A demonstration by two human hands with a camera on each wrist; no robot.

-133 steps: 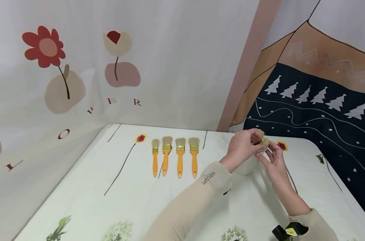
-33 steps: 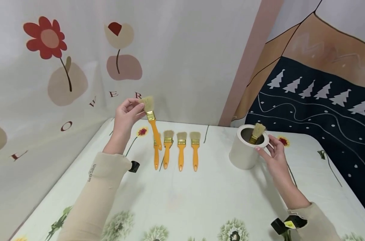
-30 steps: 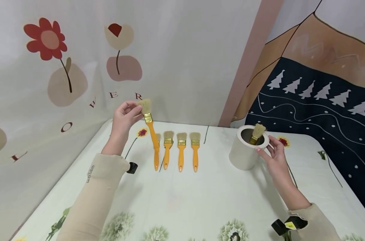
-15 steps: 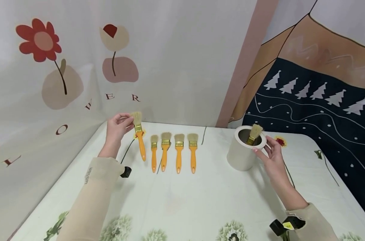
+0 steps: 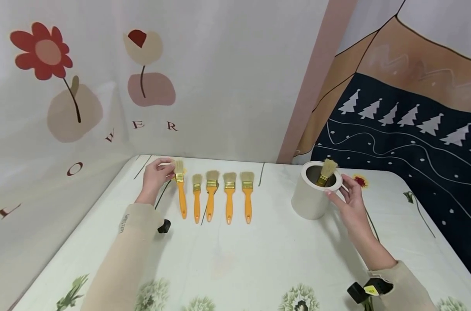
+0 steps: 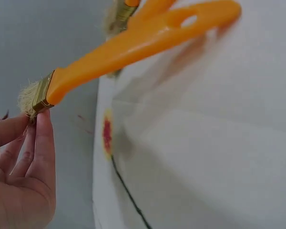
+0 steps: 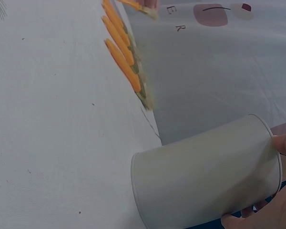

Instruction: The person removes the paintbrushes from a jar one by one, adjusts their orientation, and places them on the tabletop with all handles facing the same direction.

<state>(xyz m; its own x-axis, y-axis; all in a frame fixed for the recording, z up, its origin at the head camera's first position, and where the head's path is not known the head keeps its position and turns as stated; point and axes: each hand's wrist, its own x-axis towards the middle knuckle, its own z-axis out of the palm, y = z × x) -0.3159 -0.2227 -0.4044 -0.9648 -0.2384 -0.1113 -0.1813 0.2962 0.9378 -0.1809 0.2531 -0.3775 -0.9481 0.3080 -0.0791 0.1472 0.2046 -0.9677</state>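
My left hand (image 5: 156,176) pinches a paintbrush (image 5: 181,196) by its bristles, close to the brass-coloured ferrule; the orange handle points toward me. In the left wrist view the handle (image 6: 124,50) is tilted, with a shadow beneath it. Right beside it, several similar paintbrushes (image 5: 229,203) lie in a row, bristles away from me. My right hand (image 5: 353,207) holds a white can (image 5: 310,199) near its rim, thumb in front and fingers at the far side. Another paintbrush (image 5: 327,170) leans inside the can, bristles up, its handle hidden.
A white cloth with printed flowers covers the table (image 5: 254,259). Behind it hangs a pale curtain (image 5: 227,86) with printed flowers and letters. Dark tree-patterned fabric (image 5: 398,138) hangs on the right, by the table's edge.
My left hand went from the can to the left with a paintbrush, then lowered it to the row's left end. My right hand stays at the can.
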